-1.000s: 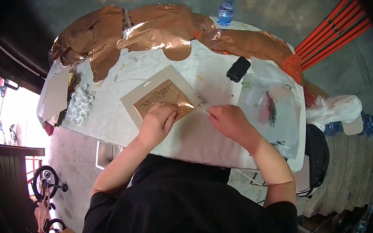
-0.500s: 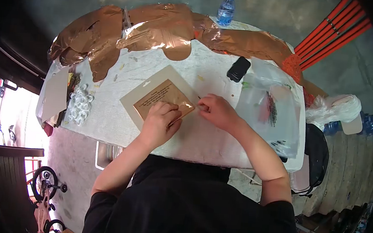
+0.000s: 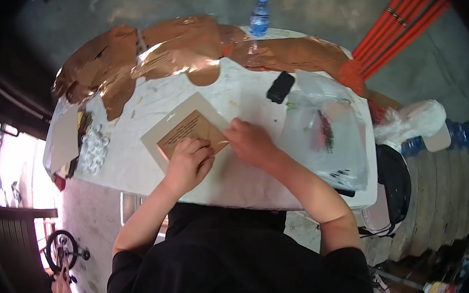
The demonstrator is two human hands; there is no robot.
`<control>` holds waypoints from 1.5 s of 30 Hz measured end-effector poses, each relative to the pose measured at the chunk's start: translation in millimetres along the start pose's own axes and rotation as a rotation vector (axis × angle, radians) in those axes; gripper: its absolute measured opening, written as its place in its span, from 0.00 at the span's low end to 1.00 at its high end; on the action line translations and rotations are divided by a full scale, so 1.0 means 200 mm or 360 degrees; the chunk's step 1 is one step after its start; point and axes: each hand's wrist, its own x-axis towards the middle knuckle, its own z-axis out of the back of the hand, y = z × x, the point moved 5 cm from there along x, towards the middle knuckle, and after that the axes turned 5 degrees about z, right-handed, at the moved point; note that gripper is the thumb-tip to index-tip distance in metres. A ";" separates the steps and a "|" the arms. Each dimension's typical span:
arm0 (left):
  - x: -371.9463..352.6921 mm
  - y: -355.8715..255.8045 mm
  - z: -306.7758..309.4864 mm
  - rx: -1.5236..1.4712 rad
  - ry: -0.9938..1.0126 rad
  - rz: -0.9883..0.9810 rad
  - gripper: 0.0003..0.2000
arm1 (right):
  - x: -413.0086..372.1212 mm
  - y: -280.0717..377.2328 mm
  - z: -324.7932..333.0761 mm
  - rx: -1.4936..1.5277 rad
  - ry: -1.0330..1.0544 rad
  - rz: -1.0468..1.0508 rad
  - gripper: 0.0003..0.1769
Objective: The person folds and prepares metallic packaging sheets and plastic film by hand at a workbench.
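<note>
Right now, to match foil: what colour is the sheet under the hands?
Copper-brown with dark print; the sheet shows best in the head view.

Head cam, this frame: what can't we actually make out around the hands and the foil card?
Print on the copper foil square: too small and blurred, head view.
Whether the right hand holds anything at the square's edge: hidden by its own fingers.
The square's near corner: covered by the left hand.
Label on the clear plastic bag: blurred.
Small white pieces far left: too blurred to identify.
</note>
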 end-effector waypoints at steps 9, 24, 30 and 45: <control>0.03 0.04 0.15 -0.0366 0.0258 0.0321 0.12 | -0.04 0.05 -0.01 -0.0126 -0.0116 0.0147 0.02; -0.07 0.09 0.09 0.0007 0.0166 0.0096 0.14 | -0.11 0.29 0.01 0.0164 0.0047 0.0379 0.07; -0.07 0.09 0.09 -0.0025 0.0159 0.0111 0.15 | -0.05 0.29 0.01 0.0099 -0.0046 0.0562 0.05; -0.08 0.11 0.09 -0.0103 0.0207 0.0084 0.15 | -0.02 0.33 -0.01 0.0179 0.0395 0.0831 0.09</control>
